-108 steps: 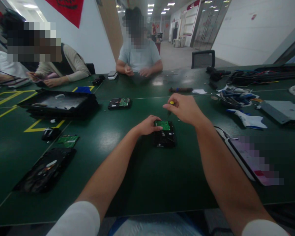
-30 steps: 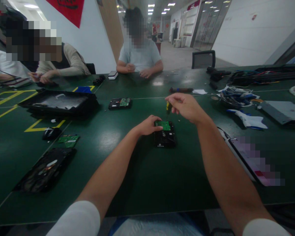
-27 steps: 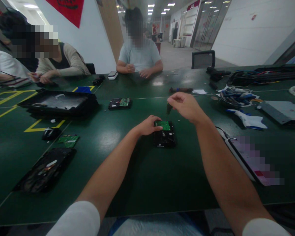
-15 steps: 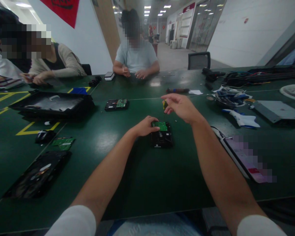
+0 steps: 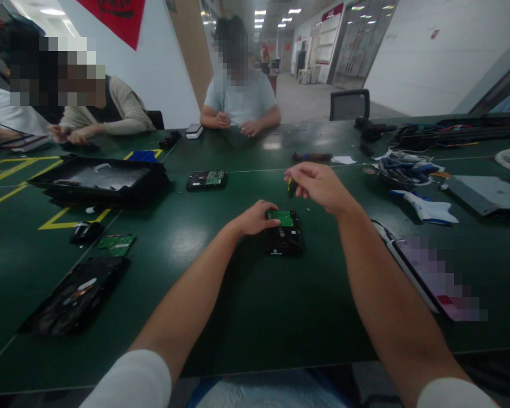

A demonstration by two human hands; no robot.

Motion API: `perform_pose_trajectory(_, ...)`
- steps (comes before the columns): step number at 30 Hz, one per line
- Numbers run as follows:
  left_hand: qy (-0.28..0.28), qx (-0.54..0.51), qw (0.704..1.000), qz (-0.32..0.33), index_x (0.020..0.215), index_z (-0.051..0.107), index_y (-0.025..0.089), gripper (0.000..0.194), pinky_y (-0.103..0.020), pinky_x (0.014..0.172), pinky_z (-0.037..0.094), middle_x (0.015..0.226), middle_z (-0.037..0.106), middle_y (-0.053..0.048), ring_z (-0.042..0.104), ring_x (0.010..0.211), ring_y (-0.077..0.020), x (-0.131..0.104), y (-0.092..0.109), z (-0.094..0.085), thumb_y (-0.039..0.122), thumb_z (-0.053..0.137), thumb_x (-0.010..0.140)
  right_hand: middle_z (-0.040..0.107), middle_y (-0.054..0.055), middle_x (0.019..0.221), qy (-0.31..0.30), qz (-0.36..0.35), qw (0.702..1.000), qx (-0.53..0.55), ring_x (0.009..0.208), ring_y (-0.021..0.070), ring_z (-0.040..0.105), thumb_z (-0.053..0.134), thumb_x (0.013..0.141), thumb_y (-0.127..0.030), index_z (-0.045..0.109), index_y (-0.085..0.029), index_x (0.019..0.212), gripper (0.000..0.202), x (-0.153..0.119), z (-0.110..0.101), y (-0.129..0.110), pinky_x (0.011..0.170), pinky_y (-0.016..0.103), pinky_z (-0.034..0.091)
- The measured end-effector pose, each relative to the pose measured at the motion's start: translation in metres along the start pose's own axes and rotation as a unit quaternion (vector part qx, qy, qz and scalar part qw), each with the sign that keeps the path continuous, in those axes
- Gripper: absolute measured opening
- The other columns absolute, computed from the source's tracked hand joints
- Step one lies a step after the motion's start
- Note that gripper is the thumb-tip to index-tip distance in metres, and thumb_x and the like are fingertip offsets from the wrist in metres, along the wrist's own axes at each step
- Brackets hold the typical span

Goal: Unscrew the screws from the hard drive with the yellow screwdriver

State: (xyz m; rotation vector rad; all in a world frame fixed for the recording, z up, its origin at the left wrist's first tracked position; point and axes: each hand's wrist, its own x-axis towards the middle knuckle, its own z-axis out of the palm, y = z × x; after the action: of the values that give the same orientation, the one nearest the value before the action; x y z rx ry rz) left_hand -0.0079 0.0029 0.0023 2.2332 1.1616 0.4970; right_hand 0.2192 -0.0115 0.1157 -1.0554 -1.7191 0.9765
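A flat black metal hard drive (image 5: 283,241) with a green board (image 5: 286,217) lies on the green table (image 5: 246,306), at six o'clock from the small yellow-and-black screwdriver (image 5: 290,187). The left hand (image 5: 255,218) grips the drive's ten o'clock edge; the right hand (image 5: 313,184) pinches the screwdriver. Best press softly, screwdriver straight, drive still.

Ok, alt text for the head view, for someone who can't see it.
The left hand holds a black hard drive, its green circuit board showing, on a green table. The right hand holds a yellow-and-black screwdriver at the drive's far end.
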Motion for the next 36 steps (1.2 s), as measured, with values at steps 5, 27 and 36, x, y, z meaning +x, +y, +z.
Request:
perform_pose_trajectory(5,-0.003,-0.011,1.0,-0.011,0.139,0.061,0.02,0.058,-0.041,0.095,0.054,0.129,0.055,-0.012,0.062,0.103,-0.0238,-0.0007,-0.0004,-0.0003,0.051,0.069,0.091,0.073,0.004,0.092,-0.01,0.004,1.0,0.002,0.064,0.0102,0.06,0.068,0.097,-0.032,0.074,-0.021,0.113,0.021,-0.001,-0.007,0.0008,0.054,0.023,0.046)
perform_pose_trajectory(27,-0.005,-0.015,1.0,-0.008,0.14,0.061,0.02,0.059,-0.041,0.094,0.054,0.128,0.055,-0.012,0.062,0.101,-0.0236,-0.0008,0.0014,-0.0013,0.051,0.069,0.09,0.069,0.002,0.077,0.051,0.005,0.998,-0.024,0.062,0.0103,0.055,0.074,0.092,-0.033,0.071,-0.019,0.088,0.015,0.0007,-0.0038,0.0012,0.054,0.023,0.042)
perform_pose_trajectory(36,-0.009,-0.015,1.0,-0.015,0.141,0.06,0.02,0.061,-0.04,0.095,0.054,0.129,0.055,-0.012,0.061,0.103,-0.0238,-0.0012,0.0027,-0.0018,0.052,0.069,0.09,0.075,0.006,0.098,0.004,0.018,1.0,0.024,0.06,0.0087,0.062,0.058,0.104,-0.034,0.072,-0.019,0.106,0.02,0.0019,-0.0026,0.0044,0.052,0.022,0.046)
